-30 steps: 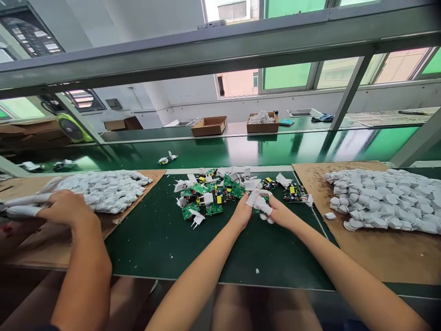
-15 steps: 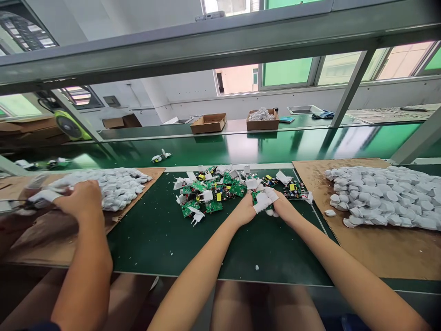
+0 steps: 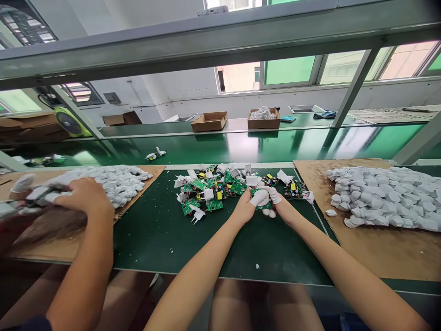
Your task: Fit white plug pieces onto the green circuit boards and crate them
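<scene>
My left hand (image 3: 251, 203), white covers on its fingers, is closed around a green circuit board (image 3: 263, 205) in front of the pile. My right hand (image 3: 278, 200), with the same white finger covers, grips the board's right side. Its lower fingertips show beneath the board. Just behind and to the left lies a heap of circuit boards (image 3: 215, 205) with white plug housings and yellow parts. A single circuit board (image 3: 293, 189) rests to the right of my hands. My fingers hide much of the held board.
At right, a cardboard sheet (image 3: 379, 253) bears many white rounded pieces (image 3: 389, 195). Another white pile (image 3: 117, 184) lies at left, beside a co-worker's hands (image 3: 82, 195). Behind runs a green conveyor belt (image 3: 200, 149), with cardboard boxes (image 3: 209, 122) beyond. A metal beam (image 3: 206, 50) crosses above.
My fingers have shifted on the board, and more of its green face shows between them. The pair of small parts on the belt has moved left. The co-worker's hands have moved slightly.
</scene>
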{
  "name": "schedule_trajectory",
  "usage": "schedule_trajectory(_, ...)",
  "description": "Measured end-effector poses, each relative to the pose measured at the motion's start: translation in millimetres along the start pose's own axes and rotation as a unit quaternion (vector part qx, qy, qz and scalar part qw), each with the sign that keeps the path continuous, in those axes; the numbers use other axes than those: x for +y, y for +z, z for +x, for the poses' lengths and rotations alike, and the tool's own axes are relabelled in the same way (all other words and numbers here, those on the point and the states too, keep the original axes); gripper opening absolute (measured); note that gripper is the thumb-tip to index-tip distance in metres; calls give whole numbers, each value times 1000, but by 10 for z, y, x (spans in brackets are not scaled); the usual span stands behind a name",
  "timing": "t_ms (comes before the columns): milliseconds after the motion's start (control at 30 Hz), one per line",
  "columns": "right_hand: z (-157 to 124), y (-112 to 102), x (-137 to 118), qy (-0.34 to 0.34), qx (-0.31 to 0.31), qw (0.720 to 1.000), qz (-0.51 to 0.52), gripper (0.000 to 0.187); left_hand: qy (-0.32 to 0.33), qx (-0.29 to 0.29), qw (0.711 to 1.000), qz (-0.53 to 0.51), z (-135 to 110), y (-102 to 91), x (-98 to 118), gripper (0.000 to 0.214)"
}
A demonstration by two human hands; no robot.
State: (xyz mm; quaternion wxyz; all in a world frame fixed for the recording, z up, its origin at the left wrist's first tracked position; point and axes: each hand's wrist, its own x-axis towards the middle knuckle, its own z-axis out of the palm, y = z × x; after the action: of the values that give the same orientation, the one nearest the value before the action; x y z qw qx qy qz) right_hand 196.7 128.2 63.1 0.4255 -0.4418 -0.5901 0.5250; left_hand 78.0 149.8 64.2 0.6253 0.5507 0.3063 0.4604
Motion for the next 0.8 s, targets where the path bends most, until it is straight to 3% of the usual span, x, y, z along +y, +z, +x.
schedule_trajectory(233,-37,40,-100,23,18,999,-15,61,-54,-33,993,-98,18,3,-24,59)
schedule_trajectory(333,-42,44,-105,33,19,998,-40,54,-43,-35,994,-93,59,-31,-102,56)
schedule_trajectory(400,-35,18,-83,30,28,996,-81,49,-43,-6,998,-46,85,-62,-143,52)
schedule_trajectory(467,-22,-22,-63,19,77,981,-176,42,-50,62,997,17,98,-82,-144,51)
schedule_trajectory(533,-12,-52,-72,18,147,930,-336,38,-61,115,991,44,92,-78,-104,52)
schedule_trajectory(600,-16,-52,-129,21,171,855,-489,37,-81,87,993,11,75,-54,-51,53)
schedule_trajectory(700,-68,-33,-305,-22,85,770,-632,35,-103,14,993,-53,59,-23,-23,50)
schedule_trajectory(800,-174,-132,-499,-43,28,698,-714,30,-140,64,987,-38,85,-45,-74,45)
